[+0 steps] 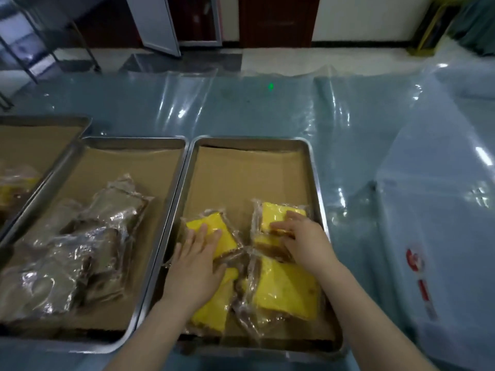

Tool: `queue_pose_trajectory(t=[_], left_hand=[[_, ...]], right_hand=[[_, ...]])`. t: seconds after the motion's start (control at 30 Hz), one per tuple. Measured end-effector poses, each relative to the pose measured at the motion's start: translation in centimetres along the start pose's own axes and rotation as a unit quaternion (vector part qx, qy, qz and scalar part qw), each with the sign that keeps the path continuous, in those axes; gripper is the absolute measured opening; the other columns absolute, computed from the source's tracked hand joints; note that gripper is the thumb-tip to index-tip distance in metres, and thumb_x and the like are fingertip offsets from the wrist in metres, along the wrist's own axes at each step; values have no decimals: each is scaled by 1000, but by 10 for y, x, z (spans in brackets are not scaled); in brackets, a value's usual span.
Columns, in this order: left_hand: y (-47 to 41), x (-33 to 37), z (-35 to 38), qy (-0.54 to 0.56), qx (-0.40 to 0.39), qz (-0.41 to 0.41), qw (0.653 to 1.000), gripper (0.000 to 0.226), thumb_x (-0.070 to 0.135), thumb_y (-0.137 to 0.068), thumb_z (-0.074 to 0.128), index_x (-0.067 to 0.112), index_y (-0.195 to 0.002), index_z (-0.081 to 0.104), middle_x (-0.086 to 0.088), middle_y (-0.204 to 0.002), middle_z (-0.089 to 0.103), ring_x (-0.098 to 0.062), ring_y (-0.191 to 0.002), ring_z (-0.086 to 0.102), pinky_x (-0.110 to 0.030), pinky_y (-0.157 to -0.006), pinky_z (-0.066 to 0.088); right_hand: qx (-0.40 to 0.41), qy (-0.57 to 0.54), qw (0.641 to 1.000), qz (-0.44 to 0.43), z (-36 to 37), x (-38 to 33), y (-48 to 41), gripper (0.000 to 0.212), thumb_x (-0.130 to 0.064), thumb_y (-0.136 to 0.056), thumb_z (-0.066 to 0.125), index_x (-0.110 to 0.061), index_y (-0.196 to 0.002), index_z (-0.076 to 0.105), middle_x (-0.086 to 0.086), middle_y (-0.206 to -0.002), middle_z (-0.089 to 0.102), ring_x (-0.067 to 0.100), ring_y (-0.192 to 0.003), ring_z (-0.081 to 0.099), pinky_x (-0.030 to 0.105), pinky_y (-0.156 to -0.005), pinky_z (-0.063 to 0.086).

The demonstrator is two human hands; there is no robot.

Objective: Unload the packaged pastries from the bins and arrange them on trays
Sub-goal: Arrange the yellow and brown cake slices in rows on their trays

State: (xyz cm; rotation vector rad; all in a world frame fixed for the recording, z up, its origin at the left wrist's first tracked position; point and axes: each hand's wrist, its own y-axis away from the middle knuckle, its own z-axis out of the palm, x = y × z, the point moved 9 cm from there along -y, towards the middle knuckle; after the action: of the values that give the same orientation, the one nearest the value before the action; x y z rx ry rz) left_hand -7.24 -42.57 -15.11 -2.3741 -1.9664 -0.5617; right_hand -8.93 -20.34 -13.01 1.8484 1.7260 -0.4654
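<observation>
Well, at the far left the corner of a tray [40,121] poked into view, lined with brown paper and carrying some wrapped pastries too blurred to describe. Next to it, the middle tray [134,141] held brown pastries [88,236] in clear wrappers, overlapping in a loose heap toward its near end. We judged they were only dropped there and not yet set in rows.

The right tray [251,141] was where we were working. Four yellow pastries in wrappers lay crowded in its near half on the paper liner [241,178], with the far half bare, probably kept free for later rows. Our left hand [195,261] lay flat on the far-left packet [211,226], fingers straight and released, pressing rather than gripping, we think so as to slide it square. Our right hand [302,236] rested on the far-right packet [276,212], close to the tray's right rim, fingers spread and only slightly bent, holding nothing. Whether the thumb caught the wrapper's edge we could not tell. Two more packets [286,287] sat near us, touching the others.

Further right, on the plastic-covered table [267,108], stood a white box [442,210] with red marks. It may have been a bin, but its contents were hidden.
</observation>
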Motion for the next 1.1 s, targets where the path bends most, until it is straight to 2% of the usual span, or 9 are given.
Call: queue_pose_trajectory(t=[0.1, 0.3, 0.43, 0.53, 0.67, 0.77, 0.83, 0.93, 1.1], left_hand=[[-34, 4, -13, 8, 25, -51, 998, 67, 52, -93, 37, 29, -149, 7, -2, -158, -3, -22, -145, -3, -40, -115, 3], [-113, 18, -20, -1, -7, -83, 996, 60, 46, -97, 31, 24, -150, 11, -11, -157, 6, -30, -143, 9, -42, -114, 18], [-158, 24, -27, -38, -4, -96, 995, 59, 44, -98, 29, 31, -149, 4, -17, -156, 7, -38, -140, 11, -48, -108, 24], [-180, 27, -29, -33, 7, -78, 996, 59, 49, -97, 30, 40, -147, -1, -16, -156, 6, -37, -140, 10, -50, -108, 25], [-188, 25, -32, -6, 63, -36, 997, 56, 47, -96, 33, 44, -146, 8, -8, -157, 9, -30, -142, 10, -45, -110, 22], [-187, 20, -29, 14, 87, -19, 996, 52, 49, -93, 34, 41, -143, 22, -3, -158, 7, -25, -143, 8, -42, -112, 18], [-189, 20, -21, 4, 74, -13, 997, 55, 55, -91, 29, 42, -144, 20, -2, -158, -1, -24, -144, 2, -41, -112, 15], [-193, 17, -13, -14, 58, -20, 998, 59, 59, -91, 24, 44, -145, 9, -1, -157, -10, -22, -143, -6, -41, -112, 13], [-195, 19, -16, -54, 59, -24, 996, 64, 49, -94, 39, 42, -147, 3, -4, -158, -6, -27, -143, 1, -44, -112, 20]], right_hand=[[11, 5, 1000, 1, -6, 7, -37, 41, -9, -89, 56, -35, -120, 64, 3, -150, 37, 22, -126, 47, 30, -102, 38], [20, 87, 996, -18, 9, 16, -113, 54, -9, -94, 48, -39, -138, 43, 5, -158, 18, 28, -146, 4, 45, -116, 6], [-3, 103, 994, -29, 24, 17, -155, 62, -49, -97, 36, -50, -145, -3, 3, -158, -18, 30, -139, -29, 48, -107, -18], [0, 155, 987, -34, 29, 22, -170, 66, -66, -90, 30, -53, -143, -8, 2, -153, -31, 32, -129, -43, 53, -103, -23], [52, 179, 981, -53, 27, 18, -166, 69, -69, -87, 32, -51, -144, -3, 1, -157, -22, 31, -133, -39, 55, -105, -21], [106, 129, 984, -56, 12, 10, -158, 55, -60, -90, 38, -49, -142, 23, -1, -160, -1, 27, -143, -20, 53, -108, -16], [120, 133, 982, -55, 6, 10, -151, 48, -57, -90, 41, -47, -137, 36, -1, -158, 13, 27, -145, -6, 53, -112, -7], [80, 137, 986, -56, 16, 14, -149, 51, -56, -91, 40, -46, -140, 29, -1, -160, 8, 27, -145, -10, 51, -113, -8], [65, 118, 990, -49, 26, 10, -161, 54, -52, -89, 48, -38, -136, 24, 6, -160, -4, 34, -141, -23, 55, -107, -17]])
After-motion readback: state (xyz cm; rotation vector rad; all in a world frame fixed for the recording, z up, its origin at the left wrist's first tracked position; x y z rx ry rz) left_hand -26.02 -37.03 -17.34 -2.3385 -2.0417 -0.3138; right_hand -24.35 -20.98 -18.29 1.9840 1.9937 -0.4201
